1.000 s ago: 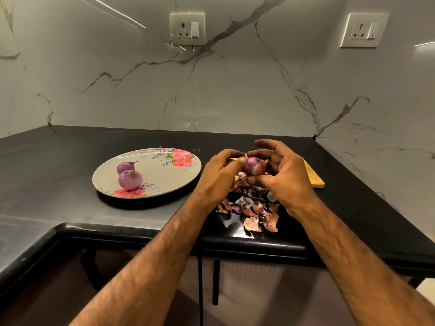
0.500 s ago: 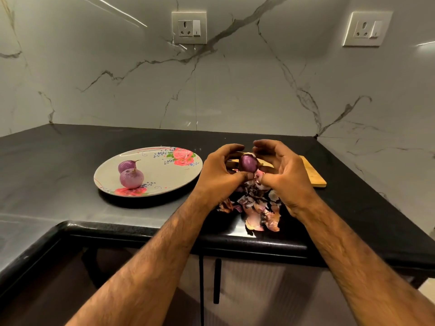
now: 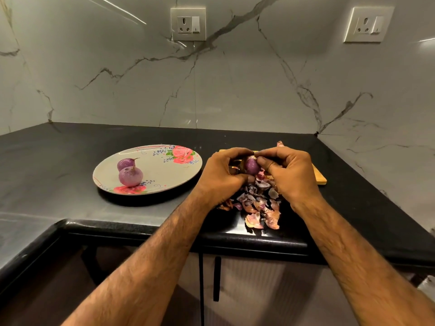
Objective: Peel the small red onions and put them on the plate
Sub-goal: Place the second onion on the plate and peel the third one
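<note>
A small purple-red onion (image 3: 251, 166) is held between both hands above the peel pile. My left hand (image 3: 220, 176) grips it from the left, fingers curled round it. My right hand (image 3: 288, 171) pinches skin at the onion's top with thumb and fingertips. To the left lies a floral plate (image 3: 179, 175) carrying two peeled onions: one in front (image 3: 130, 176), a smaller one behind (image 3: 126, 164). A heap of loose onion skins (image 3: 256, 203) lies on the black counter under my hands.
A wooden cutting board (image 3: 319, 178) sits behind my right hand, mostly hidden. The black counter's front edge (image 3: 235, 236) runs just below the skins. The marble wall holds two sockets (image 3: 187, 24). Cabinet doors with dark handles (image 3: 217, 278) stand below.
Both hands closed in tighter round the onion. My right hand's fingertips moved up to the onion's top. The onion has turned and shows more bare purple surface.
</note>
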